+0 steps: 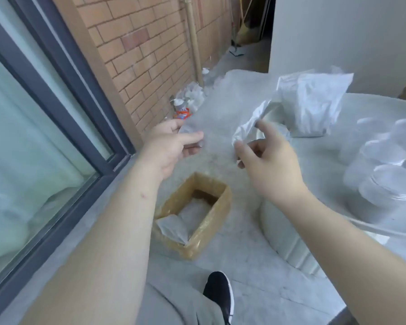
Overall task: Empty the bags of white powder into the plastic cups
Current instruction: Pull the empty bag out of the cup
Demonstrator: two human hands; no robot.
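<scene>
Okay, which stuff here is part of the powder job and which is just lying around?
Job: bag held by both hands, left hand, right hand, full bag, cups.
Lying about: lined box, litter by the wall, broom.

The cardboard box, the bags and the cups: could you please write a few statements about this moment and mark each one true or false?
1. The right hand pinches a crumpled white bag. True.
2. The cardboard box sits on the table beside the cups. False: it stands on the floor, below the hands.
3. The plastic cups lie at the right, on the table. True.
4. The left hand is empty. False: its fingers hold a small torn piece.
5. A full bag stands upright on the table. True.
</scene>
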